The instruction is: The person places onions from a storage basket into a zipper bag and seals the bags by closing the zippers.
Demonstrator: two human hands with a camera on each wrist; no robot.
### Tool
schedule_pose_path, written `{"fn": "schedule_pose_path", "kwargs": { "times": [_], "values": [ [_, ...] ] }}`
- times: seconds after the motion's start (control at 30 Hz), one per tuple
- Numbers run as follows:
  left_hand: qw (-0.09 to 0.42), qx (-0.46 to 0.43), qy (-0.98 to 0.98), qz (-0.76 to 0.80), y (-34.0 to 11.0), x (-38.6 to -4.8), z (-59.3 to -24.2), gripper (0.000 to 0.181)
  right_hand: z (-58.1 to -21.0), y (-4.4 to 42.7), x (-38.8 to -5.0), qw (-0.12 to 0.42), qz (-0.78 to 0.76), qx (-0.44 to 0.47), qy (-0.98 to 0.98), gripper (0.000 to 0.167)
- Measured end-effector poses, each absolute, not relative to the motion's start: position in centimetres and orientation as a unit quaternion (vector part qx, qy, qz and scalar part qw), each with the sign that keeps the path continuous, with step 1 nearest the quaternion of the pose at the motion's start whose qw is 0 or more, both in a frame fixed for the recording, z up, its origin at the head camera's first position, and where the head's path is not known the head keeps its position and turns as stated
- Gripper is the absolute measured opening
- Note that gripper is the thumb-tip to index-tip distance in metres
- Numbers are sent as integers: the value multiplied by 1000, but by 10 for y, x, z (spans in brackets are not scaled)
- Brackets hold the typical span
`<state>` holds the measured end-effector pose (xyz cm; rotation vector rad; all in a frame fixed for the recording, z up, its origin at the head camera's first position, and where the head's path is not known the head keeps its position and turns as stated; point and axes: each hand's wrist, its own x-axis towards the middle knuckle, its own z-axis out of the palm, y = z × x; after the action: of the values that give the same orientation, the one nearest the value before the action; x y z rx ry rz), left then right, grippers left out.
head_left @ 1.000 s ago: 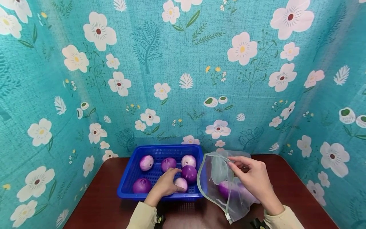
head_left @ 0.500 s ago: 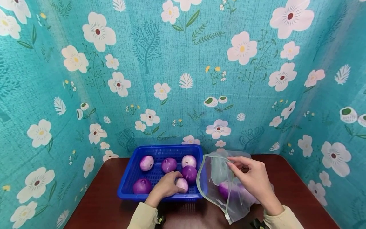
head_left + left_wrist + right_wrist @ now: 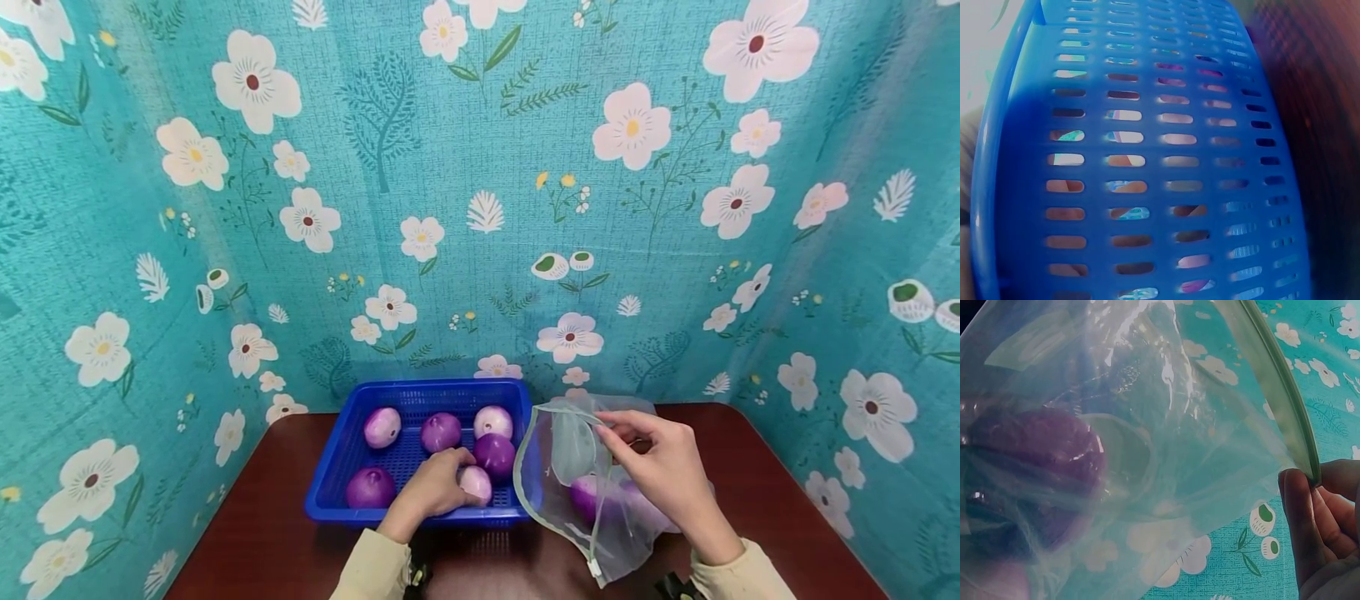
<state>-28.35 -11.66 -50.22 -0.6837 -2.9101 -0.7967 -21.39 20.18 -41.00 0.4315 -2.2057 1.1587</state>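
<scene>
Inside the blue plastic basket [image 3: 318, 500], my left hand [image 3: 431, 487] grips a pale pinkish-white onion [image 3: 476, 485] near the front right corner. Fingers and thumb curl round its left side. My right hand [image 3: 663, 471] pinches the upper rim of a clear zip bag [image 3: 547, 500], holding its mouth open toward the basket. Purple onions [image 3: 587, 497] show through the bag. In the right wrist view, thumb and fingertips clasp the bag's green zip edge [image 3: 1279, 394]. The left wrist view shows mostly the slotted basket wall [image 3: 1147, 144], which hides most of the left hand.
Other red onions sit in the basket: a dark one [image 3: 495, 456] beside the gripped one, another [image 3: 440, 432] at the back, one [image 3: 371, 487] at front left. The basket and bag stand side by side on a dark red table [image 3: 255, 517]. Flowered teal cloth [image 3: 480, 208] encloses the table.
My left fingers have closed in round the pale onion, which has shifted slightly within the basket. The right hand and the bag have stayed in place.
</scene>
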Motion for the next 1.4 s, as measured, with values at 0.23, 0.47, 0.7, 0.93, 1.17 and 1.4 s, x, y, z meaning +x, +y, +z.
{"fn": "schedule_pose_path", "kwargs": {
  "times": [0.23, 0.47, 0.7, 0.93, 1.17, 1.4],
  "values": [
    [33, -223, -943, -245, -118, -282, -502, 50, -409, 200, -214, 298, 440, 166, -831, 17],
    [11, -223, -939, -260, -118, -282, -501, 54, -409, 200, -213, 299, 436, 161, -834, 17],
    [9, -222, -936, -273, -118, -283, -502, 50, -408, 201, -213, 304, 432, 160, -834, 18],
    [12, -226, -937, -267, -119, -283, -502, 43, -408, 201, -212, 304, 434, 161, -833, 17],
    [25, -228, -934, -273, -120, -283, -501, 43, -408, 201, -212, 307, 431, 160, -833, 18],
    [107, -211, -931, -279, -119, -282, -503, 49, -410, 201, -213, 307, 433, 162, -832, 18]
  ]
}}
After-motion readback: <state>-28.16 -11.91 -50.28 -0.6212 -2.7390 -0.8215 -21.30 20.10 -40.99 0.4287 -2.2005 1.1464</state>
